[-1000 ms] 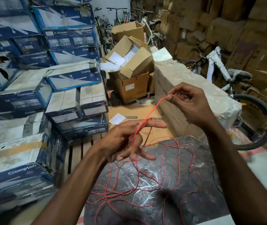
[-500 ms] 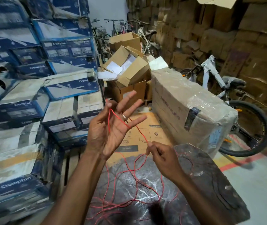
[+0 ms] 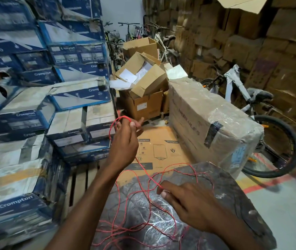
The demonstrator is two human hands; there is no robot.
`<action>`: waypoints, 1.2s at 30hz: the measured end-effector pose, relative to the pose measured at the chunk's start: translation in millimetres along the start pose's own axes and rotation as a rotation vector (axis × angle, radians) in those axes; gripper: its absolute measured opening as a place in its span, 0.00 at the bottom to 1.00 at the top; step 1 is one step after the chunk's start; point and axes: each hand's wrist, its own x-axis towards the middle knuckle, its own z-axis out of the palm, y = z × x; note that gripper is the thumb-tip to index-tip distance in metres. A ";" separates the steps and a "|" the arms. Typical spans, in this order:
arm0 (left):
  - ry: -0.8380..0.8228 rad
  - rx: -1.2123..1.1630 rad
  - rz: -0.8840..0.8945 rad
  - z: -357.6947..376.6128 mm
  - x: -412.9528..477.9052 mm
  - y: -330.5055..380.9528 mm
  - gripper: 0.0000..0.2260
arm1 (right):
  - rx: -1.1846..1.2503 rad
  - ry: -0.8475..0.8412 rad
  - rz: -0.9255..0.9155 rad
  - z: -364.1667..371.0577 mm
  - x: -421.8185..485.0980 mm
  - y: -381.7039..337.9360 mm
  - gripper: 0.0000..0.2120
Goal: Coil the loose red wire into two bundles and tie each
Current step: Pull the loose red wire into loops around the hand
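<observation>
Left hand (image 3: 124, 143) is raised w/ back to camera, fingers curled together, a loop of red wire (image 3: 144, 170) wound over them. Right hand (image 3: 188, 201) is low over the dark wrapped surface (image 3: 233, 192), thumb and forefinger pinching the strand. Rest of wire lies loose and tangled there. Open carton (image 3: 143, 103) behind holds a tipped smaller box (image 3: 149, 82) w/ prob. white papers inside.

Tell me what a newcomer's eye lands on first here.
The red wire, sprawled in loose loops over the dark wrapped surface in front. The left hand holds a loop of it raised; the right hand pinches a strand lower down. Blue Crompton boxes stack at left.
</observation>
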 end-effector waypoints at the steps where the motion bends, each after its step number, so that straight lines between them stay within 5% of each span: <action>1: -0.007 0.091 0.018 -0.2 -1.4 -1.5 0.09 | 0.007 -0.009 -0.003 -8.7 -1.9 -6.0 0.12; 6: -0.363 0.400 -0.012 -9.8 -11.1 -1.7 0.19 | 0.085 0.042 0.011 -52.0 -3.7 5.7 0.12; 12: -0.717 0.075 -0.230 -29.4 -34.0 11.3 0.23 | 0.511 0.226 0.017 -83.1 15.9 56.2 0.08; 22: -1.110 -1.327 -0.476 -26.5 -73.0 35.7 0.24 | 0.648 0.614 0.067 -63.0 77.5 63.1 0.03; 28: -0.916 -1.647 -0.376 -19.9 -62.0 39.6 0.25 | 0.756 0.616 0.166 -16.6 92.4 77.0 0.04; 36: -0.529 -1.542 -0.505 -26.1 -24.1 40.9 0.24 | 0.697 0.486 0.279 38.2 80.3 81.0 0.10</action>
